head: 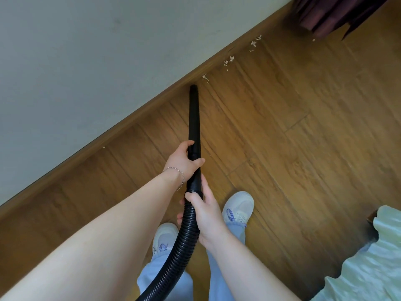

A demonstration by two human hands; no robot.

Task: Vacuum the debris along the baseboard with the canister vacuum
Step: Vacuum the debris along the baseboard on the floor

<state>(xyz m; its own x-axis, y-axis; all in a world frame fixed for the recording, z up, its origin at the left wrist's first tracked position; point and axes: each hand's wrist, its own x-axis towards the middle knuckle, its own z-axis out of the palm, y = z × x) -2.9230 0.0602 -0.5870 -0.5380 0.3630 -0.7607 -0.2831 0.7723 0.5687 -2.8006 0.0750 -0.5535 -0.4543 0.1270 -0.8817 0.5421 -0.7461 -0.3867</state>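
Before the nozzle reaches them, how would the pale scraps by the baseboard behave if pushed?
The pale scraps look thin and small, so probably very light, scattering if the nozzle nudges them. Irregular in shape, they likely slide rather than roll.

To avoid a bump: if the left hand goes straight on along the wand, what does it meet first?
Probably the baseboard, just past the tip of the wand; depth is unclear.

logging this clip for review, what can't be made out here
Head view only:
- canister: out of frame; hose leaves the bottom edge
- nozzle mouth: faces away, floor contact unclear
- debris along baseboard: too small to identify
- dark fabric, top right: blurred, cut off by the edge
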